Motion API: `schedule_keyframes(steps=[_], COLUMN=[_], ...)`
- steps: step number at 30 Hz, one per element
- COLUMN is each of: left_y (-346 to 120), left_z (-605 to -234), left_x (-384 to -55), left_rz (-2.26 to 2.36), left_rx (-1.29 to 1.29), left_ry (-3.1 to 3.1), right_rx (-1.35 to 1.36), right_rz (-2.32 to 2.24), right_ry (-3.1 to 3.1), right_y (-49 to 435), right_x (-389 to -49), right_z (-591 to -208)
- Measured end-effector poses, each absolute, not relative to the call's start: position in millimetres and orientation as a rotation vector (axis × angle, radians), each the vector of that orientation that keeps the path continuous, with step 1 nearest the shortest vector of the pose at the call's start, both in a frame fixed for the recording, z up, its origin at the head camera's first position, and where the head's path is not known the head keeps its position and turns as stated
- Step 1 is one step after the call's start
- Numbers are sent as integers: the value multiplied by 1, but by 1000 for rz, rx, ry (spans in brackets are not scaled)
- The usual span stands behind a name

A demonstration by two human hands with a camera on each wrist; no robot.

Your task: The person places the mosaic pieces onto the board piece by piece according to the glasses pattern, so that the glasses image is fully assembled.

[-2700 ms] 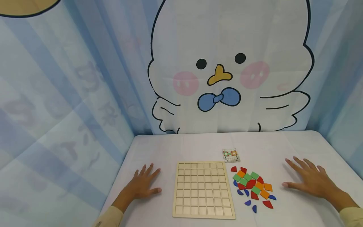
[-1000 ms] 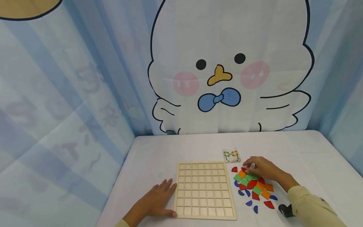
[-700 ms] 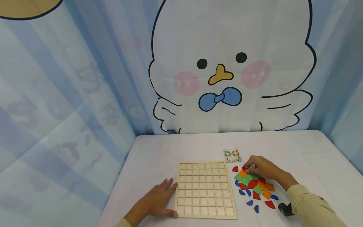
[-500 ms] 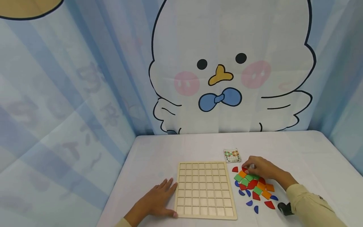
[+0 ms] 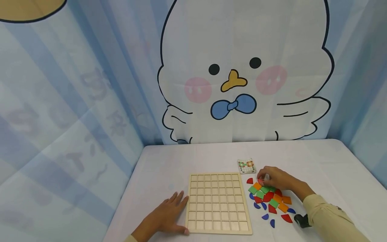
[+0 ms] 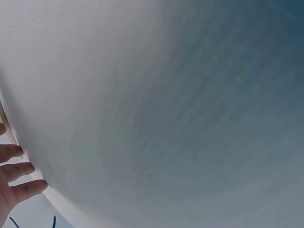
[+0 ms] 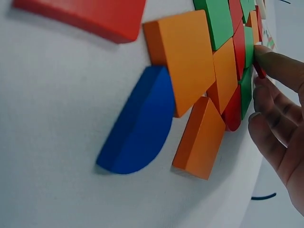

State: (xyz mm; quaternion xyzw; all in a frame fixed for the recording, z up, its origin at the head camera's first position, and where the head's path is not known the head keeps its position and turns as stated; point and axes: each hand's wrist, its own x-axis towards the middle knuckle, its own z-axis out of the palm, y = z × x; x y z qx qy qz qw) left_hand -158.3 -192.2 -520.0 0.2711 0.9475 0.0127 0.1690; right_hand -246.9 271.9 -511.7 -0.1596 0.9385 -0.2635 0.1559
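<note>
My left hand point(image 5: 169, 213) lies with fingers spread along the left edge of a pale wooden grid board point(image 5: 216, 203); its fingertips and thumb are right at the rim. In the left wrist view only the fingers of that hand point(image 6: 14, 173) show. My right hand point(image 5: 276, 178) is over the far side of a pile of coloured pieces. Between thumb and fingers it pinches a red piece point(image 7: 259, 70), partly hidden by the thumb. Close by lie green squares point(image 5: 259, 194), orange squares point(image 5: 286, 200), red quarter-round pieces point(image 5: 286, 218) and blue half-rounds point(image 5: 272, 223).
A small pattern card point(image 5: 246, 166) lies beyond the board's far right corner. A black device point(image 5: 301, 220) is at the right sleeve, next to the pile. Behind the white table point(image 5: 187, 158) hangs a curtain point(image 5: 193, 127) printed with a cartoon bird.
The left hand has moved right to the board's edge. The right hand has come left to the pile and pinches a red piece, which has tilted slightly in the last half second.
</note>
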Motion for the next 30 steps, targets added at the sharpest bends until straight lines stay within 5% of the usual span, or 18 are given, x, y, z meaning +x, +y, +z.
schedule_keyframes(steps=[30], left_y=[-190], left_z=[-515], left_x=[-153], left_rz=[131], left_rx=[714], left_ry=[2669], right_rx=[-400], right_rz=[-924], right_ry=[2660], right_y=[270], right_x=[-240], right_z=[-513])
